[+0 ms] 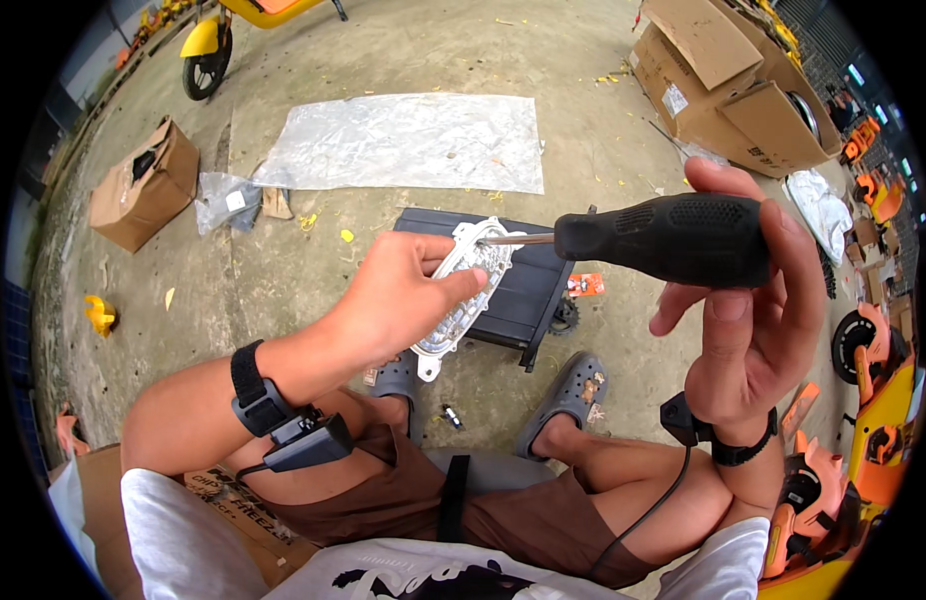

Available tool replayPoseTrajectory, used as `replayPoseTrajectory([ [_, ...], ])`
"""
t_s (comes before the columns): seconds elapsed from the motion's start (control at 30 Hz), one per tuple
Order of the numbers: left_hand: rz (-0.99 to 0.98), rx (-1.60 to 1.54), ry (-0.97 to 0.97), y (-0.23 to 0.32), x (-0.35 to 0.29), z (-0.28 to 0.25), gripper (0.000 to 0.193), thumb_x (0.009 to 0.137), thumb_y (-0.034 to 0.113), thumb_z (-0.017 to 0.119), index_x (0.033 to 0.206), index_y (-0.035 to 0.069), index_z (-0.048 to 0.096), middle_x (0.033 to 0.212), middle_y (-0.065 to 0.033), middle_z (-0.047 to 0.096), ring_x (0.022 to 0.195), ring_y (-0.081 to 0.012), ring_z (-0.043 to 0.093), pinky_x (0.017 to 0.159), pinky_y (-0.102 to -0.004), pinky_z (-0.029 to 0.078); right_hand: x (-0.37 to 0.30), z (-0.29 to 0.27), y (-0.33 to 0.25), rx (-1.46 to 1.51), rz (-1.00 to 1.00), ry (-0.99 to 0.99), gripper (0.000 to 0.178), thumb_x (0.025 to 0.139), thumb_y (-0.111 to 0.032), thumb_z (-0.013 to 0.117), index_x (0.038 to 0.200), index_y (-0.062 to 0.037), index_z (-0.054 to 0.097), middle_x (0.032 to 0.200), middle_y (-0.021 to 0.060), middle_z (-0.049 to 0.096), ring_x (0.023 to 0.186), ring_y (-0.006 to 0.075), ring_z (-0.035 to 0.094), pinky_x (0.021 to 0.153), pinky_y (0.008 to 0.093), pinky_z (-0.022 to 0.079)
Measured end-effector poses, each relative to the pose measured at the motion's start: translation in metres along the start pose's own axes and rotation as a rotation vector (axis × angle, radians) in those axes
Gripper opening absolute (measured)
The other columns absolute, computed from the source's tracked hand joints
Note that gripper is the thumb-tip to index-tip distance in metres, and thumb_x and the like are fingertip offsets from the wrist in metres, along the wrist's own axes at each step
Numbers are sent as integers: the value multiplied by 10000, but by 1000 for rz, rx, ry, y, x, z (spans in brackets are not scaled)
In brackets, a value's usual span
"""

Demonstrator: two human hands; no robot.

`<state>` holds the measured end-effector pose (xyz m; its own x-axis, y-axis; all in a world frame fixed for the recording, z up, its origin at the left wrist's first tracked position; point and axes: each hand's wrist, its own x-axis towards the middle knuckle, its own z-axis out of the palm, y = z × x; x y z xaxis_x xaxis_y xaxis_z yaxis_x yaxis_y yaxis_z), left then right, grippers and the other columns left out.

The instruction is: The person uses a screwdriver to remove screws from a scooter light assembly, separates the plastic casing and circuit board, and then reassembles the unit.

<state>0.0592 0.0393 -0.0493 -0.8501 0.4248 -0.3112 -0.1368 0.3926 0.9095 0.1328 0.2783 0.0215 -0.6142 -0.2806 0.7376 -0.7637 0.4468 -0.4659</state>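
Note:
Between the thumb and fingers of my left hand (pixel 398 285) is a silvery oval metal cover (pixel 461 318) with a raised rim and small mounting tabs, held tilted. My right hand (pixel 753 310) grips a screwdriver (pixel 673 238) by its black textured handle. The steel shaft points left, and its tip reaches the upper part of the cover; whether a screw sits under it I cannot make out. Below and behind the cover is a low black slatted platform (pixel 528 290) on the floor.
Clear plastic sheeting (pixel 413 142) lies on the concrete ahead. Cardboard boxes stand at left (pixel 148 185) and right (pixel 723 100). An orange packet (pixel 585 285) lies beside the platform, and a small dark part (pixel 451 416) between my feet. Orange and yellow machine parts (pixel 868 350) line the right side.

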Motion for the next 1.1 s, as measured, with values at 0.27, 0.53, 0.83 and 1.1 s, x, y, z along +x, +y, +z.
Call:
replayPoseTrajectory([
  [0.27,-3,60,0,1,-1,-1,197,895,77,652,1034,-62,676,842,-20,685,690,-19,550,573,-198,447,-5,-14,7,-366,-127,38,591,970,-323,554,1403,24,353,1233,281,560,751,100,622,539,177,470],
  [0.53,-3,-33,-11,6,-3,1,200,905,85,644,1036,-62,675,850,-11,684,700,-17,548,584,-207,462,-3,5,-15,-139,169,201,702,887,-404,653,1374,33,399,1160,220,590,947,187,629,758,286,535],
  [0.83,19,-69,-3,6,-2,0,205,906,73,642,1054,-66,670,885,-15,685,717,-23,564,600,-210,475,0,7,2,-56,49,236,709,955,-376,546,1457,30,251,1213,205,580,860,154,601,718,255,492],
  [1.1,40,15,-11,7,-6,0,203,900,74,646,1042,-69,669,869,-11,680,716,-17,545,593,-202,460,0,7,-7,-119,67,121,664,995,-327,478,1481,9,173,1253,320,519,774,146,613,619,226,488],
])
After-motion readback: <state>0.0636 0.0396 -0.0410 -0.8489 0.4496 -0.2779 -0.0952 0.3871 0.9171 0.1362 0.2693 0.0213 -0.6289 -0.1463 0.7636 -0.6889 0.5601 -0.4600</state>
